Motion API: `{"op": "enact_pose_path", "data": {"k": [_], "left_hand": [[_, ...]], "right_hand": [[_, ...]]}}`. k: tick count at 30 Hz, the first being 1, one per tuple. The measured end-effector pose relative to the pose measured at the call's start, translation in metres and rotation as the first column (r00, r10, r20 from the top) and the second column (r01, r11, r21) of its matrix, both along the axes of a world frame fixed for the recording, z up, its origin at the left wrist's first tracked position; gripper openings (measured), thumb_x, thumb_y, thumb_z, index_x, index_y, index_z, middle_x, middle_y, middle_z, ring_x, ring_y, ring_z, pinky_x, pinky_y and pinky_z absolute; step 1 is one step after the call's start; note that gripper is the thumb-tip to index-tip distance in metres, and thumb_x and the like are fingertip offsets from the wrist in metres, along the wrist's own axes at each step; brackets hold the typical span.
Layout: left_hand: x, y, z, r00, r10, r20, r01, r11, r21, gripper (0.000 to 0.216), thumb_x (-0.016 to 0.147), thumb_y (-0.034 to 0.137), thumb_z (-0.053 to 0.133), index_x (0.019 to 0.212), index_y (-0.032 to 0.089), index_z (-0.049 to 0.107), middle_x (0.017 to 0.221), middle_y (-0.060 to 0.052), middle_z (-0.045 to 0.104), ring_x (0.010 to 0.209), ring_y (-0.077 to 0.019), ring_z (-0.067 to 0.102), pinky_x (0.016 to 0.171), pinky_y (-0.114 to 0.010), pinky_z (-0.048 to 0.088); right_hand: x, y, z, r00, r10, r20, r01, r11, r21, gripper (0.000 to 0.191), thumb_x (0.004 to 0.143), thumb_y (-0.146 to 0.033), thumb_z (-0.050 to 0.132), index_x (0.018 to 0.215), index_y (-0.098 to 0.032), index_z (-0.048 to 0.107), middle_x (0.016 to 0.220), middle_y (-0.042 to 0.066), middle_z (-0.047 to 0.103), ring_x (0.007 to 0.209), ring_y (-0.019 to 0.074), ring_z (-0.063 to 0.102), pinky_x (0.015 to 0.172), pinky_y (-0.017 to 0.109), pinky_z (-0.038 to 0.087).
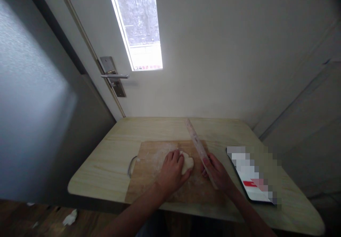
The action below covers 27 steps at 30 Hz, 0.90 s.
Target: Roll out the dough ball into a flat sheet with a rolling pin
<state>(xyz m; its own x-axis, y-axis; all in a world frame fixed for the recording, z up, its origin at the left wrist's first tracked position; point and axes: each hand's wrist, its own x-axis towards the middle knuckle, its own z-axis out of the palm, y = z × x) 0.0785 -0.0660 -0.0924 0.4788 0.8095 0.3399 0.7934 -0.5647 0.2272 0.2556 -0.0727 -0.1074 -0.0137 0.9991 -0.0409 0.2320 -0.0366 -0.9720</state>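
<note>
At the left, a metal handle (129, 167) was fixed to the edge of a wooden board (141, 174), laid on the counter (102, 162). On the floured board, the dough (189, 162) was partly covered by the left hand (172, 168), its fingers laid flat and thumb spread. Further right, a slanting rolling pin (196, 140) was gripped by the right hand (216, 171). Beyond, a flat, partly pixelated object (257, 194) was placed.

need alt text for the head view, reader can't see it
A person's left hand rests on pale dough on a floured cutting board; the right hand holds a slanted rolling pin. The board lies on a wood-grain table before a door with a metal handle.
</note>
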Motion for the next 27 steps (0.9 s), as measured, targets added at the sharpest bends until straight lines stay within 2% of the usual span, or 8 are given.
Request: {"op": "enact_pose_path", "data": {"k": [7,11,16,20,22,24,27], "left_hand": [[0.013,0.003,-0.002,0.989,0.145,-0.020,-0.143,0.988,0.054,0.034,0.076,0.038,0.044,0.099,0.011,0.045,0.103,-0.012,0.046,0.095,-0.0244,0.041,0.084,-0.041,0.035],[0.010,0.004,-0.001,0.997,0.075,-0.008,-0.074,0.995,0.073,0.046,0.075,0.039,0.046,0.112,0.013,0.037,0.110,-0.013,0.042,0.100,-0.0241,0.038,0.086,-0.039,0.034],[0.010,0.006,-0.002,0.996,0.084,-0.030,-0.082,0.995,0.052,0.039,0.076,0.036,0.046,0.107,0.012,0.042,0.105,-0.013,0.047,0.099,-0.0248,0.041,0.086,-0.041,0.034],[0.003,0.006,-0.008,0.998,0.012,0.065,-0.015,0.999,0.041,0.043,0.079,0.037,0.040,0.115,0.014,0.036,0.117,-0.015,0.040,0.109,-0.0252,0.036,0.089,-0.043,0.032],[-0.008,0.008,-0.006,0.992,0.002,0.128,-0.006,1.000,0.025,0.049,0.080,0.037,0.038,0.122,0.015,0.027,0.126,-0.016,0.032,0.114,-0.0246,0.031,0.091,-0.043,0.031],[-0.023,0.012,0.003,0.982,0.055,0.183,-0.061,0.998,0.028,0.051,0.082,0.036,0.035,0.126,0.014,0.020,0.130,-0.017,0.024,0.118,-0.0235,0.026,0.093,-0.042,0.029],[-0.045,0.026,0.028,0.973,0.110,0.204,-0.134,0.985,0.105,0.046,0.084,0.032,0.029,0.125,0.012,0.022,0.130,-0.016,0.025,0.120,-0.0215,0.023,0.095,-0.040,0.026]], "right_hand": [[-0.002,0.000,-0.002,1.000,-0.025,0.008,0.025,1.000,0.005,0.033,0.072,-0.053,0.038,0.074,-0.020,0.041,0.055,-0.004,0.050,0.050,0.0116,0.051,0.051,0.026,0.040],[-0.003,-0.003,-0.001,1.000,-0.011,0.022,0.010,1.000,0.025,0.035,0.071,-0.053,0.038,0.074,-0.019,0.043,0.054,-0.004,0.050,0.050,0.0118,0.051,0.050,0.025,0.040],[-0.004,-0.001,0.000,0.999,-0.010,0.052,0.008,0.999,0.034,0.034,0.072,-0.052,0.038,0.069,-0.018,0.043,0.053,-0.003,0.051,0.048,0.0110,0.050,0.049,0.025,0.040],[-0.002,0.002,0.001,0.997,0.026,0.068,-0.027,0.999,0.019,0.036,0.072,-0.053,0.035,0.072,-0.018,0.043,0.053,-0.003,0.050,0.048,0.0118,0.051,0.049,0.026,0.040],[0.002,0.002,0.007,0.988,0.063,0.139,-0.066,0.998,0.019,0.036,0.074,-0.052,0.032,0.077,-0.018,0.043,0.055,-0.003,0.051,0.047,0.0121,0.051,0.048,0.026,0.040],[0.005,0.002,0.016,0.956,0.111,0.271,-0.134,0.989,0.066,0.034,0.076,-0.048,0.031,0.084,-0.018,0.044,0.065,0.000,0.056,0.054,0.0134,0.054,0.052,0.027,0.041],[0.007,0.002,0.033,0.814,0.111,0.570,-0.246,0.955,0.166,0.030,0.078,-0.041,0.034,0.094,-0.018,0.045,0.087,0.006,0.059,0.075,0.0171,0.056,0.064,0.029,0.040]]}}
